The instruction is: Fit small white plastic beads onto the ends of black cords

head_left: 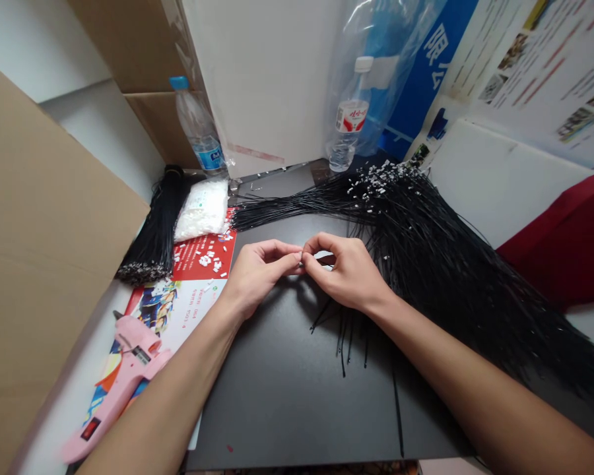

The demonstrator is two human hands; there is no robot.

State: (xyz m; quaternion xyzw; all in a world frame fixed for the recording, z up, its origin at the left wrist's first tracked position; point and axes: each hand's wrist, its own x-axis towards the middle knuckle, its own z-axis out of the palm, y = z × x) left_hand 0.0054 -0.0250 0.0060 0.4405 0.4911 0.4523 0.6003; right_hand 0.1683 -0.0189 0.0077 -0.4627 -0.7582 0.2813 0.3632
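Note:
My left hand point(255, 274) and my right hand point(351, 272) meet fingertip to fingertip above the dark table point(277, 389). Both are closed in a pinch. A thin black cord point(329, 260) shows within the curl of my right fingers. Whatever the left fingertips pinch is too small and covered to name. Just right of my hands spreads a large heap of black cords point(426, 264), many with small white tips point(389, 178). Small loose white pieces point(212, 262) lie on a red and white printed sheet point(191, 264) to the left.
A pink glue gun point(133, 369) lies by my left forearm. Behind the sheet are a bag of white pieces point(202, 208) and another cord bundle point(156, 231). Two bottles, one blue-capped point(198, 128) and one white-capped point(350, 122), stand at the back. Cardboard point(44, 251) rises at left.

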